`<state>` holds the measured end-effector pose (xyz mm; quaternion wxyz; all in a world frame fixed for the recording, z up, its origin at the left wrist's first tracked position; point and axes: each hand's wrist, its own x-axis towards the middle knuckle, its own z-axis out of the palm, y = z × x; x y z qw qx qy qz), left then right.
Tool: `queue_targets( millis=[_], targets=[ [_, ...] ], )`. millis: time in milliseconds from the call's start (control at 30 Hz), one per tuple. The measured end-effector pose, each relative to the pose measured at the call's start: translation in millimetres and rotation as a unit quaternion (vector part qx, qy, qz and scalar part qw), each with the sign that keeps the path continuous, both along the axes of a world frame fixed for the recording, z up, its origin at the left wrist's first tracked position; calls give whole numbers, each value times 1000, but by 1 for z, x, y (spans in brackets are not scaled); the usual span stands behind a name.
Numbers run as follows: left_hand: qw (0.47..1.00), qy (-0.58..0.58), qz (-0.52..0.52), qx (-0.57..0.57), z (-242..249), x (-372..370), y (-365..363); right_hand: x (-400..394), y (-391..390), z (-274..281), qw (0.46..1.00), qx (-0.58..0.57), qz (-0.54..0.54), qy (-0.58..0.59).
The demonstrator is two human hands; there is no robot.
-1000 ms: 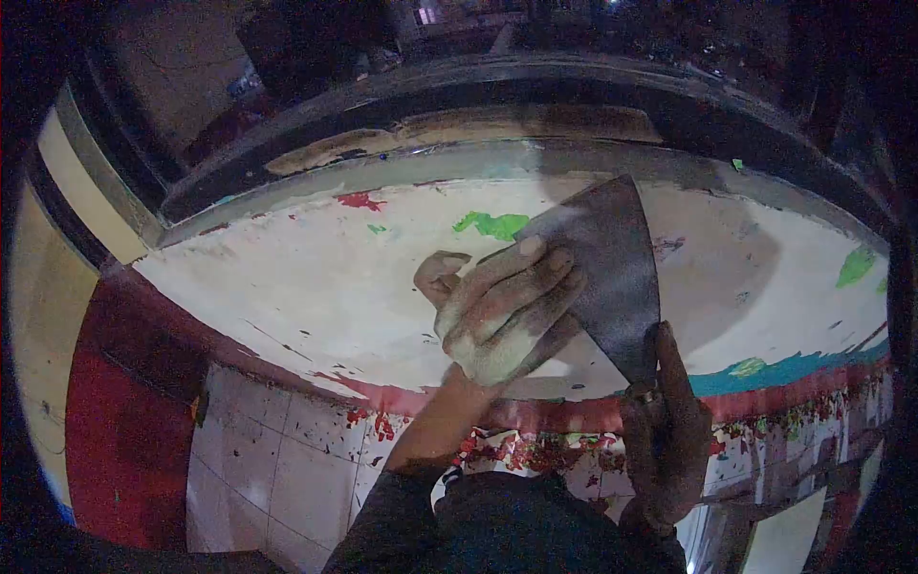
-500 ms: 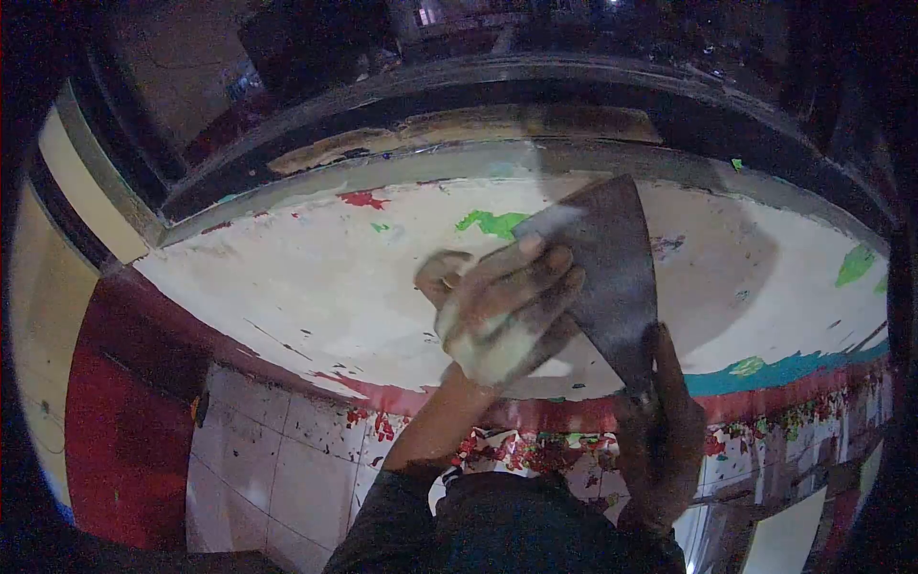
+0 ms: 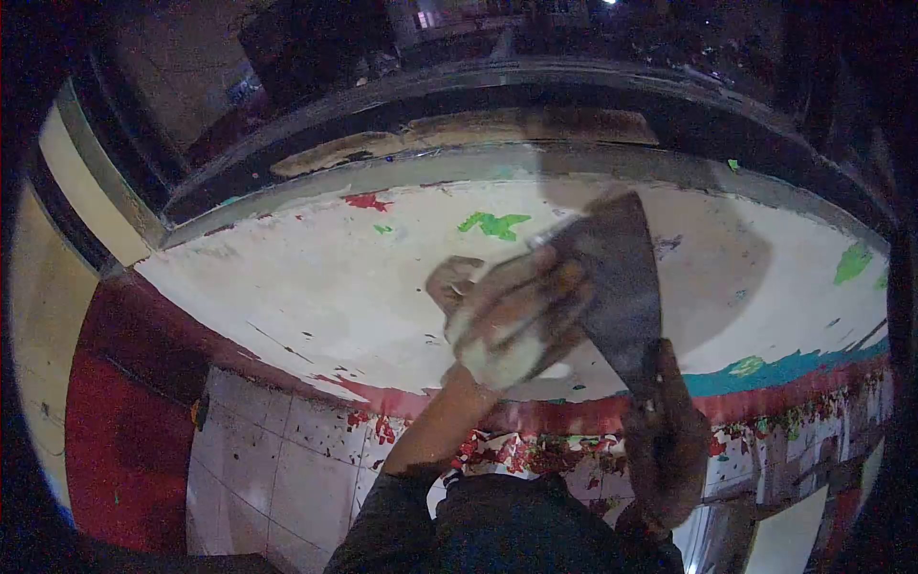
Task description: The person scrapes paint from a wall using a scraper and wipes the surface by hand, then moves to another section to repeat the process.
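Observation:
My right hand (image 3: 665,445) is wrapped round the handle of a wide paint scraper (image 3: 626,277), its dark blade pointing up and slightly left. My left hand (image 3: 516,320) is at the blade's left edge, its fingers half curled and touching the metal. White residue coats part of this hand. Motion blurs its fingers, so I cannot make out whether they pinch anything. Behind both hands is a white, patchy surface (image 3: 316,258) with leftover green paint (image 3: 494,226) and red paint (image 3: 366,202).
Red and green paint flakes (image 3: 497,450) litter the pale tiled floor (image 3: 306,469). A teal strip (image 3: 736,375) runs along the white surface's lower right edge. On the left is a red panel (image 3: 124,421). A dark ledge (image 3: 459,105) crosses above.
The scraper and my right hand have shifted slightly down and right. My left hand has slid a little to the right along with the blade.

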<state>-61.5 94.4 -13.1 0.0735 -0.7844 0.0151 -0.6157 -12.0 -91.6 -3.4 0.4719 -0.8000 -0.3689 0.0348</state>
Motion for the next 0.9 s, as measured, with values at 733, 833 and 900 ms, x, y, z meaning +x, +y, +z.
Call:
queue_targets(
  millis=[733, 833, 900],
  targets=[
    [992, -14, -71, -105, -6, -2, 0, -3, 1, 11, 999, -1, 35, 34],
    [999, 15, -25, -15, 7, -10, 5, -1, 6, 18, 994, 2, 71, 86],
    [999, 14, -16, -33, 8, -8, 4, -1, 6, 16, 994, 25, 68, 80]
  ],
)
